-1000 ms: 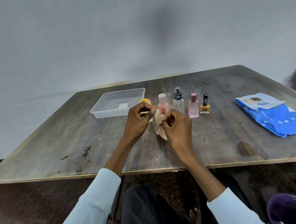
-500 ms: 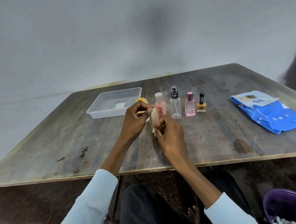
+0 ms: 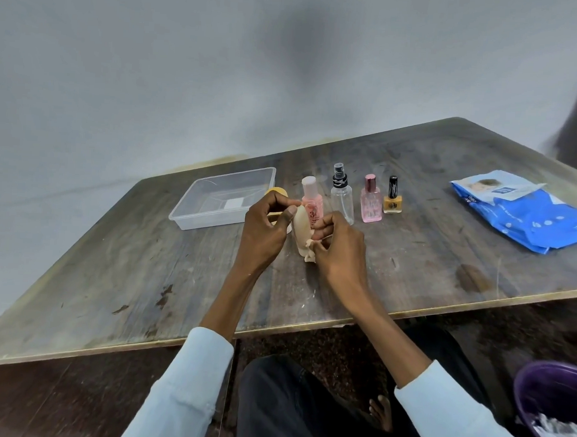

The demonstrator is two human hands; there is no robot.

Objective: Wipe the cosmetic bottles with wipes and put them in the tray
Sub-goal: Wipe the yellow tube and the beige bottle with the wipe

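A small beige bottle [image 3: 300, 226] wrapped partly in a beige wipe [image 3: 308, 252] is held upright just above the table [image 3: 143, 277], a little below the middle of the view. The left hand [image 3: 263, 230] grips its upper part, thumb and curled fingers closed round it. The right hand [image 3: 340, 247] pinches the bunched wipe against the bottle's lower side, fingers curled tight on the cloth.

Just behind it, at 12 o'clock, stands a pink bottle with a white cap [image 3: 312, 199]. From there toward 3 o'clock runs a row of upright bottles, near one another but apart: a clear spray bottle [image 3: 341, 197], a pink perfume bottle [image 3: 371, 202] and a yellow nail polish bottle [image 3: 392, 198]. At 10 o'clock from the hands lies the clear plastic tray [image 3: 194, 210], with a white label on its floor. Between tray and left hand a yellow round thing [image 3: 275, 192] peeks out, perhaps a lid; most of it is hidden.

Far off at 3 o'clock lies a blue pack of wipes [image 3: 531, 217]. At 5 o'clock, below the table edge, stands a purple bin [image 3: 545, 392] holding crumpled white material
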